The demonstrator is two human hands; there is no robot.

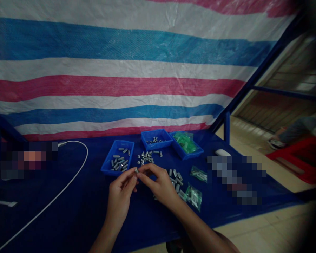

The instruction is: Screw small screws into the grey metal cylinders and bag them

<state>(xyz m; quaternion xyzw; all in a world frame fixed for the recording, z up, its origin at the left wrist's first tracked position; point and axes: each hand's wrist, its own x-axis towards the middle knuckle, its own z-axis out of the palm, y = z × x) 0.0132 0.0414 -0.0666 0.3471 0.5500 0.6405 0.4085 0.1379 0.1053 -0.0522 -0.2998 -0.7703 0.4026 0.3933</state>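
Observation:
Over the front middle of the table, my left hand [121,188] and my right hand [159,182] meet at the fingertips. Pinched between them is a small shiny metal part [136,170] with a wider end, too small to name surely. Just beyond my fingers lies a loose pile of small metal pieces that look like screws [146,157]. Metal cylinders [177,177] are scattered beside my right hand, which hides some of them. Near them are two clear-and-green packets, a front packet [194,196] and a back packet [199,173], with metal pieces inside.
A blue tray [104,168] holds metal cylinders. Behind, another blue tray [150,144] has small screws, and a third tray [193,154] green bags. A white cable [68,184] curves across the left. A white mouse-like object [222,152] lies right; a red stool [297,161] stands beyond.

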